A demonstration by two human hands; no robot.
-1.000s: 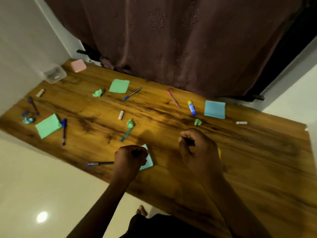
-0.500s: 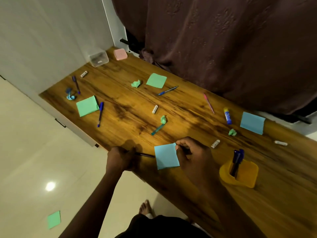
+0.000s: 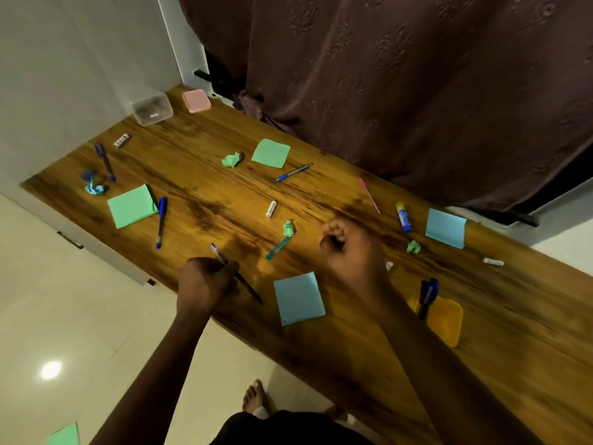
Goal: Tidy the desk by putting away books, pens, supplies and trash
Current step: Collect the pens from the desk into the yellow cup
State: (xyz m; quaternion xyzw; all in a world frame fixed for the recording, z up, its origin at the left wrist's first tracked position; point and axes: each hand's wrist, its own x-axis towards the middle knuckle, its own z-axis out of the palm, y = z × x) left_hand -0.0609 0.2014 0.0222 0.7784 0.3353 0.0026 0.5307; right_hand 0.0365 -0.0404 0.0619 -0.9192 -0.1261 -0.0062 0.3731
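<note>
Left hand (image 3: pixel 205 281) grips pen (image 3: pixel 248 290); right hand (image 3: pixel 349 248) has left blue note (image 3: pixel 298 298).

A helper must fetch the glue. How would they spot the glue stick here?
Follow the far edge of the wooden desk, under the brown curtain. Between the pink pen and the far blue sticky notes lies the glue stick, the only blue tube with a yellow cap.

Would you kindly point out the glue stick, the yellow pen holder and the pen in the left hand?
glue stick (image 3: pixel 404 218): head view, blue middle of its body.
yellow pen holder (image 3: pixel 446 322): head view, bare yellow wall.
pen (image 3: pixel 248 288): head view, dark shaft jutting from the left hand (image 3: pixel 205 284).
</note>
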